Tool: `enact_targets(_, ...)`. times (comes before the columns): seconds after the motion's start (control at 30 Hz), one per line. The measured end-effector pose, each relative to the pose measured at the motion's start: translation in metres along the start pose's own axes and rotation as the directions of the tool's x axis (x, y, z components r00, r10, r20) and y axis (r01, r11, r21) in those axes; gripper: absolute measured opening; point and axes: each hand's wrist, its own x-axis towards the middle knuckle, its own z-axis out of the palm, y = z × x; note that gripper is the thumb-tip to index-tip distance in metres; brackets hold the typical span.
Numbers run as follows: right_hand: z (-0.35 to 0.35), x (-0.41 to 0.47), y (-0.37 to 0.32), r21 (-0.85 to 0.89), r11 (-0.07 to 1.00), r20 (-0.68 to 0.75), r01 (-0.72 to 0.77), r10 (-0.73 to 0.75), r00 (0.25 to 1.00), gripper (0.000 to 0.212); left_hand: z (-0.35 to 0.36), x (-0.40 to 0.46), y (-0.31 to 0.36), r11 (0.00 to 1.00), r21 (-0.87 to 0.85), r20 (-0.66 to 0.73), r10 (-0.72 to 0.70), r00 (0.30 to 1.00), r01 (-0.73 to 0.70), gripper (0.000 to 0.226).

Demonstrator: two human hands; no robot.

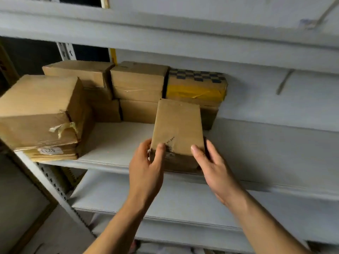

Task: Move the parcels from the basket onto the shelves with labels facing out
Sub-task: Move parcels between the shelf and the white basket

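Note:
A brown cardboard parcel (pixel 178 129) stands on the middle shelf (pixel 117 142), its near end at the shelf's front edge. My left hand (pixel 146 167) grips its near left corner, thumb on top. On the parcel's right side my right hand (pixel 212 167) holds it, thumb on the top face and fingers along the side. The parcel's near face is mostly hidden by my hands, and no label shows on it. The basket is out of sight.
Several brown parcels (pixel 137 83) are stacked at the back of the shelf, one with yellow tape and a chequered top (pixel 196 85). At the left, a stack (pixel 38 110) carries a numbered white label (pixel 48 150). A lower shelf (pixel 183 206) lies below, another shelf above.

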Motion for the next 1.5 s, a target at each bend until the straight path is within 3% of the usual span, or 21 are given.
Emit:
enact_targets(0.13, -0.058, -0.043, -0.006, -0.002, 1.0, -0.152, 0.013, -0.013, 0.988, 0.048, 0.05, -0.024, 0.018, 0.998, -0.007, 0.147, 0.061, 0.987, -0.061, 0.025)
enact_targets(0.3, -0.143, -0.107, 0.007, -0.046, 0.999, -0.303, -0.028, 0.013, 0.953, 0.049, 0.124, -0.079, 0.045, 0.992, -0.054, 0.322, 0.126, 0.938, -0.115, 0.033)
enact_targets(0.4, -0.197, -0.154, 0.022, -0.034, 0.996, -0.387, -0.08, 0.06, 0.92, 0.053, 0.172, -0.126, 0.062, 0.991, -0.039, 0.416, 0.134, 0.9, -0.13, 0.025)
enact_targets(0.5, -0.252, -0.205, 0.037, 0.009, 0.993, -0.479, -0.121, 0.111, 0.871, 0.054, 0.22, -0.179, 0.076, 0.993, -0.019, 0.529, 0.112, 0.841, -0.12, 0.013)
enact_targets(0.77, -0.359, -0.349, 0.092, 0.146, 0.965, -0.709, -0.217, 0.254, 0.658, 0.052, 0.331, -0.32, 0.087, 0.985, 0.071, 0.783, 0.044, 0.621, -0.159, 0.017)
enact_targets(0.93, -0.39, -0.433, 0.14, 0.292, 0.932, -0.815, -0.217, 0.361, 0.454, 0.053, 0.388, -0.397, 0.073, 0.944, 0.119, 0.93, 0.003, 0.369, -0.308, 0.013)
enact_targets(1.03, -0.399, -0.481, 0.168, 0.357, 0.906, -0.847, -0.229, 0.417, 0.331, 0.056, 0.422, -0.441, 0.056, 0.921, 0.114, 0.978, -0.038, 0.206, -0.372, 0.027)
enact_targets(1.27, -0.394, -0.581, 0.232, 0.515, 0.841, -0.848, -0.165, 0.528, 0.044, 0.066, 0.478, -0.549, 0.003, 0.919, 0.023, 0.974, -0.108, -0.197, -0.394, 0.025)
enact_targets(1.4, -0.385, -0.633, 0.258, 0.575, 0.813, -0.818, -0.095, 0.568, -0.092, 0.066, 0.49, -0.612, -0.025, 0.923, 0.033, 0.913, -0.184, -0.365, -0.383, 0.044)
enact_targets(1.5, -0.38, -0.673, 0.274, 0.604, 0.792, -0.793, -0.086, 0.587, -0.164, 0.06, 0.493, -0.658, -0.042, 0.921, 0.074, 0.859, -0.254, -0.444, -0.383, 0.062)
